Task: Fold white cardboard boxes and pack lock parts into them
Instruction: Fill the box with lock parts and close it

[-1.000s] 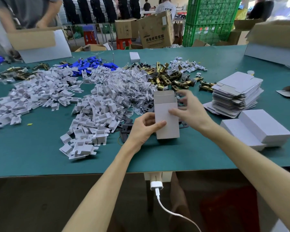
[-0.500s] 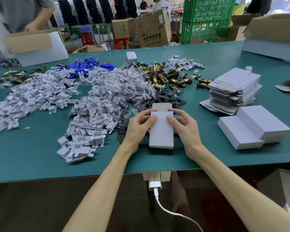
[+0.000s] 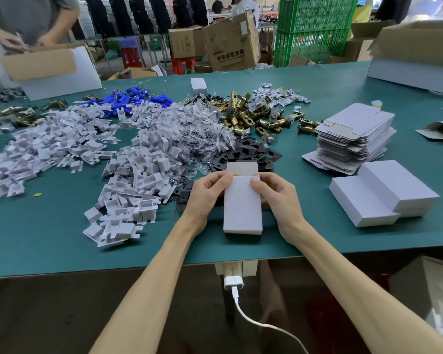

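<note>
1. Fingers (image 3: 225, 178) of the left hand (image 3: 205, 196) and the right hand (image 3: 279, 198) grip the box (image 3: 243, 210) from either side. The thumbs press on its top face near the far end, and the other fingers curl round its long edges.
2. The box lies flat on the table (image 3: 49, 231), close to the near edge and between the two hands. Its long axis runs straight away from the person.
3. The flap (image 3: 241, 168) at the box's far end stands open, just beyond both thumbs.
4. The next move likely turns on that flap. It lies ahead of the fingers along the box's long axis, and both hands are equally near it. Whether any parts are already inside the box cannot be told.
5. Black plates (image 3: 248, 152) lie just beyond the box, touching or nearly touching the flap, with brass latches (image 3: 253, 116) farther beyond.
6. Left of the box lies a heap of white inserts (image 3: 136, 180).
7. Right of the box, well apart, sit finished boxes (image 3: 384, 192), with a stack of flat blanks (image 3: 356, 134) behind them.
</note>
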Motion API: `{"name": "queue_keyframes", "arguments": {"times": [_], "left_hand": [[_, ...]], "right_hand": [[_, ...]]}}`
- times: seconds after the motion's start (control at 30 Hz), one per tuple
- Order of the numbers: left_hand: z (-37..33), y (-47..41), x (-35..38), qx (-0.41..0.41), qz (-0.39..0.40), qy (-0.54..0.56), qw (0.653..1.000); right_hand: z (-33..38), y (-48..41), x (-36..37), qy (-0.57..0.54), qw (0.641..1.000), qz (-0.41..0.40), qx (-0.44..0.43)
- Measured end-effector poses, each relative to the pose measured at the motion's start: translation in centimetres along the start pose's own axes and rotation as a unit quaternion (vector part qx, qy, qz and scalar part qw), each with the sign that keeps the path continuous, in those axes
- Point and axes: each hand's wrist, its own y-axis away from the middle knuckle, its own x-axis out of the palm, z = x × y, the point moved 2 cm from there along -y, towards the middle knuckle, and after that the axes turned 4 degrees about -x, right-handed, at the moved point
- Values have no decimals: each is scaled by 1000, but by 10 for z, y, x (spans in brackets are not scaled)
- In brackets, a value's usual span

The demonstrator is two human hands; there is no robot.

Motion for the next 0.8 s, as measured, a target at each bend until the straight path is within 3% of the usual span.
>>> {"name": "queue_keyframes", "arguments": {"times": [0.13,0.63,0.8], "left_hand": [[-1,1,-1,0,31,5,999],[-4,2,-1,42,25,23,999],[-4,1,0,46,12,30,998]], "right_hand": [[1,1,0,-9,1000,9,-1],[4,3,1,4,999,21,-32],[2,2,1,-33,999,-20,18]]}}
